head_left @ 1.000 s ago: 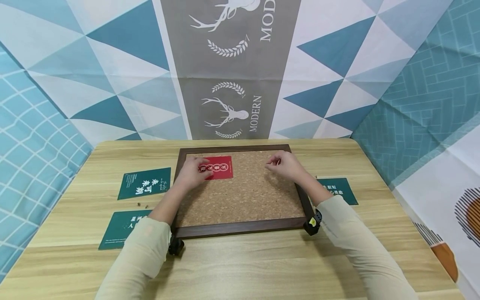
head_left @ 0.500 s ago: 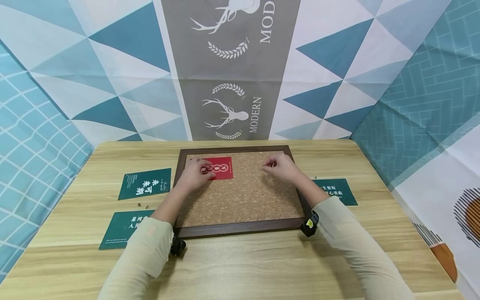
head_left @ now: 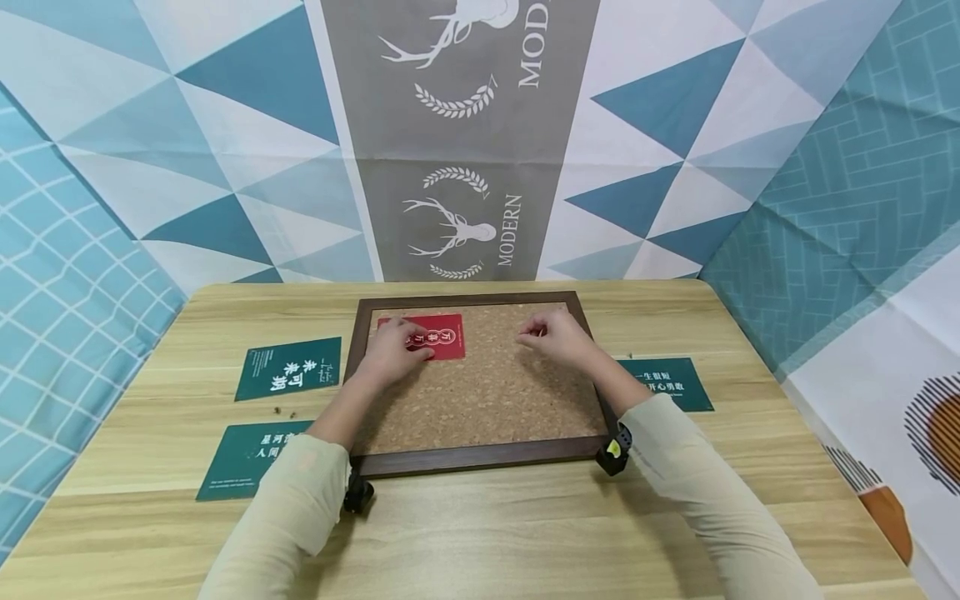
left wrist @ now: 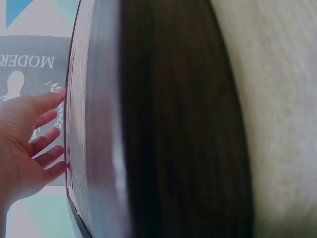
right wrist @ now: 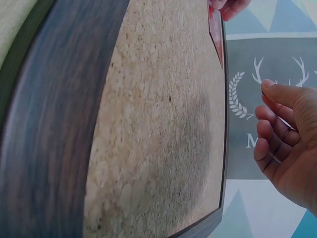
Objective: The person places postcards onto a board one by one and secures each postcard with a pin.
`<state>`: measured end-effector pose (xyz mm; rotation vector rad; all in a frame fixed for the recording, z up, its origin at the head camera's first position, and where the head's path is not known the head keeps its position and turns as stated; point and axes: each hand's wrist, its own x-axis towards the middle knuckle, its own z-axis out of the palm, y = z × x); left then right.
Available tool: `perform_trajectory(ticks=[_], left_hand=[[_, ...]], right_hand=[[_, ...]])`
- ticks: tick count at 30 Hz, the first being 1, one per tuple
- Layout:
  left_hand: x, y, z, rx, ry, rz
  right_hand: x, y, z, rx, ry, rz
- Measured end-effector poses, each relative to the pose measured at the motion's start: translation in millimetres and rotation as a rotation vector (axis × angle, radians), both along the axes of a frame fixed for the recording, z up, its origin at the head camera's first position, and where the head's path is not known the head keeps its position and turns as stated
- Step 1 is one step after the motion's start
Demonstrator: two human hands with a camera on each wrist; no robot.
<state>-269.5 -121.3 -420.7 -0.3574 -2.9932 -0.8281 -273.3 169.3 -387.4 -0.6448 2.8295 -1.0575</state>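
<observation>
Sleeves [head_left: 285, 517], two, cream, stretched over one wood-grain table [head_left: 480, 533], with one black device [head_left: 358, 496] at each wrist. Next, one cork board [head_left: 480, 457], dark-framed, lying flat. Left of it, two green cards [head_left: 288, 367], the nearer partly under the left forearm, with at least two small dark bits [head_left: 293, 414] between; right of it, a third, partly hidden by the right wrist. Farther in, over the right part of the cork, right hand [head_left: 557, 335], fingers curled, thumb and forefinger tips together; with or without something between, cannot tell. Near the board's far left corner, one red card [head_left: 444, 333], flat on the cork, left hand [head_left: 392, 346] over its left part, fingers loosely spread. From the left wrist, thumb and four fingers countable, partly masked from above. From the right wrist, a gap between right hand and cork, plus a soft shadow. Farthest, patterned backdrop [head_left: 450, 142], two deer heads on grey.
</observation>
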Motion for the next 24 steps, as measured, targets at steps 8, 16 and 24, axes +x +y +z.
perform_trajectory(ticks=[8, 16, 24], left_hand=[[-2.3, 5, -1.7, -0.006, 0.007, 0.003], [-2.7, 12, -0.2, 0.0, -0.026, -0.011], [-3.7, 16, 1.5, 0.002, -0.011, -0.02]], right_hand=[[-0.5, -13, -1.4, 0.037, 0.01, -0.003], [0.4, -27, -0.2, 0.078, -0.041, 0.008], [-4.1, -39, -6.2, 0.046, -0.043, 0.053]])
